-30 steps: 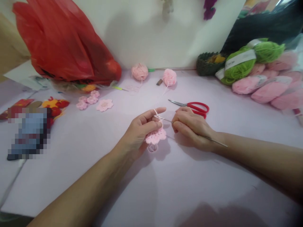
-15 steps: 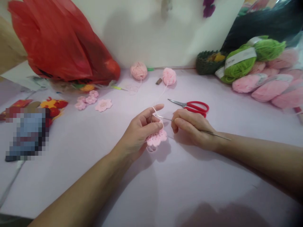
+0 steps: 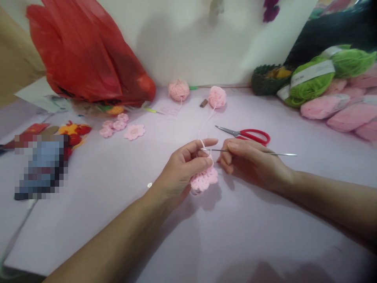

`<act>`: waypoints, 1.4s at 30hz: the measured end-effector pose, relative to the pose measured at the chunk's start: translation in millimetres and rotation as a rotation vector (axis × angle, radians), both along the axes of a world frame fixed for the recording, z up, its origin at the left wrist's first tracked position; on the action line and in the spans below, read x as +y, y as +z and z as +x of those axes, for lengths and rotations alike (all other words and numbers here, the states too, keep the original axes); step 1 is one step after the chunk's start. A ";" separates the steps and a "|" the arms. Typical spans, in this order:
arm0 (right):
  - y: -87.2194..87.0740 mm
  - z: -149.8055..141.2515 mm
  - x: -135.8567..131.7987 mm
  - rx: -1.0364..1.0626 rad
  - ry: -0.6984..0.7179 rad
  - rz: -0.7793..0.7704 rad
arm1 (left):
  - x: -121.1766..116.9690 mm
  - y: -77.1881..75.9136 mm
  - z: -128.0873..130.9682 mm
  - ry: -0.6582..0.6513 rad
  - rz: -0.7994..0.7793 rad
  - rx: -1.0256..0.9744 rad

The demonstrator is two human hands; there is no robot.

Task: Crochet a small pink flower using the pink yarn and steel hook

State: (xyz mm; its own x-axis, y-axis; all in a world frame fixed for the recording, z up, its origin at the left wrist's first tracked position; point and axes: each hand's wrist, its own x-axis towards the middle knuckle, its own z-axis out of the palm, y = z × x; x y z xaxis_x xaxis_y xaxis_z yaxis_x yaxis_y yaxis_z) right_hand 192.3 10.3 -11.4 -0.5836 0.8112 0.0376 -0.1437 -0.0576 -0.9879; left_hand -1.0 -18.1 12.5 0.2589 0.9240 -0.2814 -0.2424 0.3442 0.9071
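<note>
At the middle of the tabletop: one pink crochet piece, scalloped at the edge, held just above the surface in the left hand, thumb and fingers clamped on its upper part, forefinger extended with a pink strand over it. One slender metal hook, pinched in the fingers of the right hand, tip at the strand. Step in hand, by judgement: working a stitch; the next move seems to call for catching the strand with the hook while keeping it taut. Strand leads back towards a pink yarn ball. Containers: one dark green basket, far right, holding something yellow; one red plastic bag, far left, bulging, contents hidden. Beside the right hand: red-handled scissors, blades together.
</note>
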 end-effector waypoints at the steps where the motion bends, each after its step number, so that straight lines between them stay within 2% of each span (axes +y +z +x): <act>1: 0.4 -0.3 0.1 0.020 0.010 -0.048 | -0.3 0.4 0.0 0.002 -0.001 0.011; 4: 1.0 -0.1 1.6 0.070 0.021 -0.156 | -0.7 1.6 -0.1 0.013 0.001 0.044; 8: 1.9 2.7 4.7 0.113 0.017 -0.199 | 0.1 2.0 -0.9 0.036 0.009 0.048; 26: 2.2 6.5 8.3 0.098 -0.003 -0.160 | 2.4 1.1 -4.3 0.098 0.108 0.066; 29: 3.2 7.3 7.5 0.009 -0.040 -0.110 | 2.5 1.3 -4.5 0.112 0.115 0.080; 33: 4.9 8.4 5.8 -0.035 -0.142 0.050 | 2.5 1.9 -4.1 0.115 0.111 0.093; 36: 7.9 9.1 5.4 -0.004 -0.085 0.006 | 2.3 2.3 -3.8 0.120 0.109 0.093; 38: 8.8 9.7 5.8 -0.061 -0.055 -0.004 | 2.2 2.5 -3.6 0.128 0.108 0.092; 42: 6.1 10.0 6.3 -0.225 -0.162 0.163 | 2.2 2.9 -3.6 0.131 0.104 0.093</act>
